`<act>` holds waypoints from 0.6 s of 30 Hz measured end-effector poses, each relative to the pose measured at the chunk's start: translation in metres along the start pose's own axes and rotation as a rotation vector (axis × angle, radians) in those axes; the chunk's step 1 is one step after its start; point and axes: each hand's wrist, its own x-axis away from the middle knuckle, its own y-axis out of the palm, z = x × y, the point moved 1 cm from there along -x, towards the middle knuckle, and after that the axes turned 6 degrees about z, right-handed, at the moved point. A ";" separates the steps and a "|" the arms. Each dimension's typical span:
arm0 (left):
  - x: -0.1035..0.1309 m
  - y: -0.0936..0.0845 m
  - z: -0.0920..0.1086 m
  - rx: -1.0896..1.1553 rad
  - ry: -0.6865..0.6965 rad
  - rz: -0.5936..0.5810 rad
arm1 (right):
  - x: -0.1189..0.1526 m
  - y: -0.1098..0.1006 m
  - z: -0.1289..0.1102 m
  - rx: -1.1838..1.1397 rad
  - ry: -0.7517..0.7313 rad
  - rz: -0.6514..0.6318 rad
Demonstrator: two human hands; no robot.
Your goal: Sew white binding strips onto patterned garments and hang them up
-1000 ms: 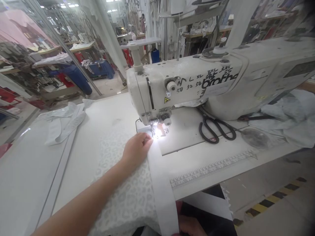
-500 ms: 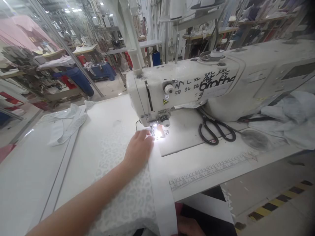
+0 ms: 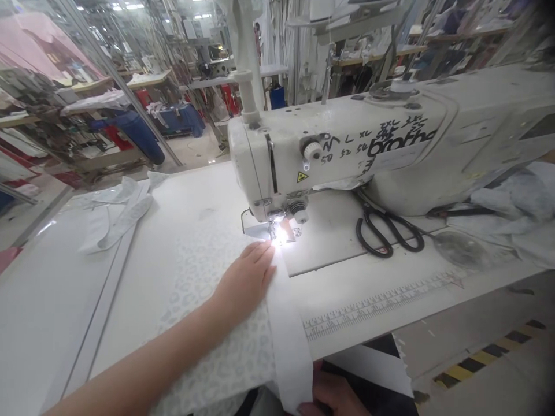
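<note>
My left hand [image 3: 247, 277] lies flat on the leopard-print fabric [image 3: 203, 323] and the edge of a white strip [image 3: 290, 341], its fingertips just in front of the lit presser foot [image 3: 274, 231] of the sewing machine [image 3: 277, 156]. The strip runs along the fabric's right edge, from the foot down past the table's front edge. Low in the view, my right hand [image 3: 333, 396] is closed on the strip's near end, thumb on top. Part of that hand is cut off by the frame.
Black-handled scissors [image 3: 390, 234] rest on the machine bed to the right. A printed ruler scale [image 3: 368, 312] follows the table's front edge. Crumpled fabric [image 3: 507, 202] lies at the far right, scraps [image 3: 125, 216] at the left. Other sewing tables stand behind.
My left hand has slid back slightly from the presser foot, its fingers straighter. More of my right hand shows at the strip. The whole view has shifted a little.
</note>
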 end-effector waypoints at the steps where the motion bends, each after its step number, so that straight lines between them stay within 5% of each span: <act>1: -0.003 0.000 -0.002 0.013 -0.006 0.001 | -0.002 0.000 0.002 -0.002 -0.019 0.017; 18: -0.017 0.000 -0.012 0.098 -0.020 0.039 | -0.013 -0.008 0.007 0.079 0.017 0.091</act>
